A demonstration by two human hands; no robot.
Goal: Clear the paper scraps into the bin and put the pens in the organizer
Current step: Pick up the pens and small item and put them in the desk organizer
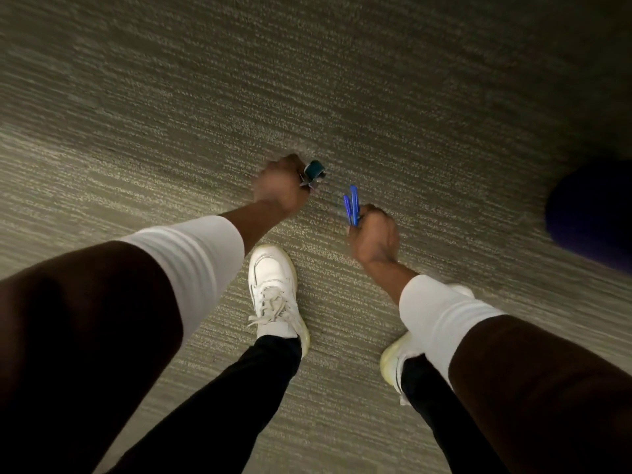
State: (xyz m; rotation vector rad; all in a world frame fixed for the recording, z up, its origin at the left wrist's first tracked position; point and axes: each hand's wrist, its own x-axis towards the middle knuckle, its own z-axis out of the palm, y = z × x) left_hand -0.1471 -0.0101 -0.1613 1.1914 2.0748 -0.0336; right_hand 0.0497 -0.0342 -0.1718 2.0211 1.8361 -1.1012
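Observation:
I look straight down at a grey-green carpet. My left hand (282, 188) is closed into a fist around a small crumpled bundle of paper scraps (313, 174), teal and pale, sticking out past the fingers. My right hand (374, 234) is closed on two blue pens (352, 208), whose ends point up and away from the fist. Both hands hang apart above the floor, blurred by motion. No bin or organizer is in view.
My two white sneakers (275, 295) stand on the carpet (171, 97) below the hands. A dark blue rounded object (591, 213) sits at the right edge, too blurred to identify.

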